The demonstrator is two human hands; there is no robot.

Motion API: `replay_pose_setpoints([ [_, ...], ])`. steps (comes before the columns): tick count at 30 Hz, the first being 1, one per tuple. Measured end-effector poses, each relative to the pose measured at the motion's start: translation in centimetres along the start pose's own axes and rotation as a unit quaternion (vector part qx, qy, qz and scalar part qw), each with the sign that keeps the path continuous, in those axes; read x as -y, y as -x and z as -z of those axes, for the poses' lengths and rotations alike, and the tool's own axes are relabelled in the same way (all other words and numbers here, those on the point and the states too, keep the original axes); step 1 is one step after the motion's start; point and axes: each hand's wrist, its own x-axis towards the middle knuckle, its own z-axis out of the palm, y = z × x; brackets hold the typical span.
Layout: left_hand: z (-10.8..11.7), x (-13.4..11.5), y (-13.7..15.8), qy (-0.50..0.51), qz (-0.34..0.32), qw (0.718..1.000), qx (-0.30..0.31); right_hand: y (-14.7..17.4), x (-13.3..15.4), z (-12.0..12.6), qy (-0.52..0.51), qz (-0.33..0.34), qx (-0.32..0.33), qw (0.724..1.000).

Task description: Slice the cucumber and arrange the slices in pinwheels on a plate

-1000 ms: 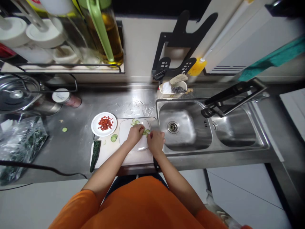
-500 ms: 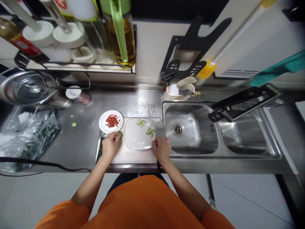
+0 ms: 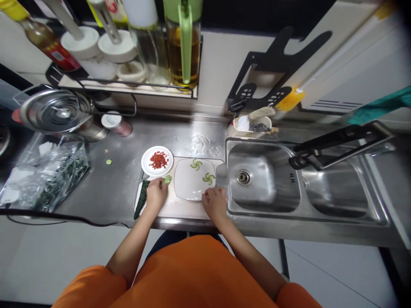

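Note:
A small pile of thin cucumber slices (image 3: 167,179) lies on the white cutting board (image 3: 170,208); the curled fingertips of my left hand (image 3: 156,194) are closed at its edge. My right hand (image 3: 215,202) has its fingers drawn together at the lower right corner of the white square plate (image 3: 189,182); whatever they pinch is hidden. Two pinwheels of cucumber slices, an upper one (image 3: 196,164) and a lower one (image 3: 208,178), sit on the plate. Left of my left hand is a dark green cucumber piece (image 3: 142,199). A broad knife blade (image 3: 221,174) rests beside the plate, its handle out of sight.
A round white dish (image 3: 145,167) of red berries stands behind my left hand. The double sink (image 3: 263,171) with its black faucet (image 3: 337,141) is at right. At left lie a plastic bag of greens (image 3: 54,179) and a steel pot (image 3: 58,111). A condiment rack (image 3: 135,87) hangs above.
The view has shifted, so the counter sits farther right. My left hand has drawn back slightly from the cucumber slices, showing more of them. My right hand has slid a little left along the plate's edge.

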Motion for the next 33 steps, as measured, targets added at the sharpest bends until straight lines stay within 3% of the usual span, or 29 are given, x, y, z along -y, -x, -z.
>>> replay_pose_setpoints([
  [6, 0.3, -0.3, 0.0, 0.037, 0.035, 0.999, 0.011, 0.1, 0.0, 0.2, -0.003, 0.0, 0.009, 1.0],
  [14, 1.1, -1.2, -0.2, 0.143, 0.128, 0.981, 0.041, 0.1, 0.1, 0.1, -0.016, 0.004, 0.027, 1.0],
  [17, 1.7, -1.9, -0.3, 0.26, 0.171, 0.947, 0.079, -0.1, 0.3, 0.1, -0.036, 0.006, 0.034, 0.999],
  [21, 2.6, -3.5, -0.2, 0.427, 0.219, 0.868, 0.13, -0.7, 0.8, 0.3, -0.074, 0.02, 0.034, 0.997],
  [25, 3.1, -5.5, 0.1, 0.498, 0.248, 0.808, 0.196, -1.7, 1.3, 0.5, -0.106, 0.076, 0.018, 0.991],
  [29, 2.9, -7.1, 0.5, 0.522, 0.266, 0.773, 0.243, -2.4, 1.6, 0.5, -0.137, 0.144, -0.009, 0.98],
  [33, 2.5, -7.9, 0.7, 0.528, 0.277, 0.754, 0.274, -2.6, 1.7, 0.1, -0.158, 0.157, -0.034, 0.974],
])
